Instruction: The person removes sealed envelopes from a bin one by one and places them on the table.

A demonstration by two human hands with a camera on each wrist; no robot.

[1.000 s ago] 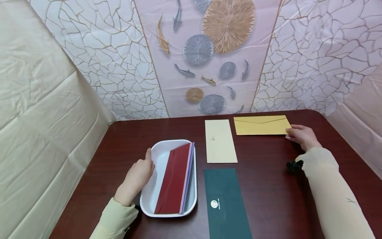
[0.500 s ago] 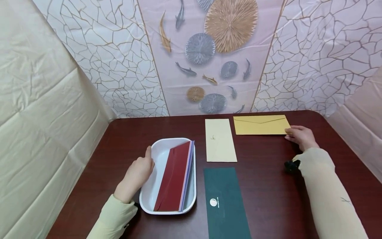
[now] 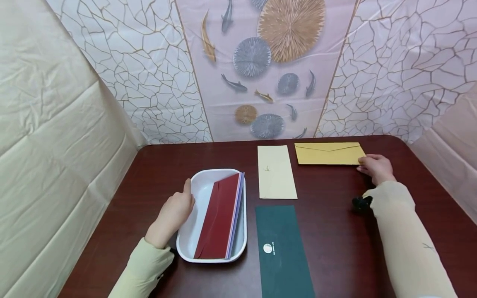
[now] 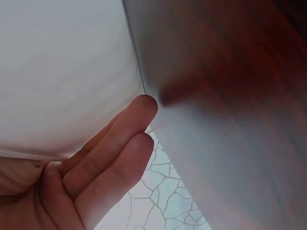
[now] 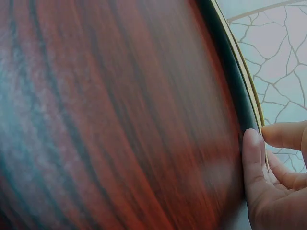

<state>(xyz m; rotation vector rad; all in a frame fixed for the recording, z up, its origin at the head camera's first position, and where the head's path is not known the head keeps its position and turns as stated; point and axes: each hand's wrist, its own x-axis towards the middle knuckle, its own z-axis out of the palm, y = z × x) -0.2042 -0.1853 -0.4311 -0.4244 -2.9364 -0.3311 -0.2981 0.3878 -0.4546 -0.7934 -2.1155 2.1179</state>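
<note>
Near the table's far edge, yellow envelope with pointed flap in right hand and, nearer, tray in left hand

Table: I have a dark red-brown wooden table before me, streaked with grain, its far corners rounded; the near edge is out of view.
White tray: stands nearer the left edge than the right.
Green envelope: lies mid-table, right of the tray, running out of view toward me.
Cream envelope: lies just beyond the green envelope, close to the far edge.
Yellow envelope: along the far edge, toward the far right corner; I can't tell whether it lies flat.
</note>
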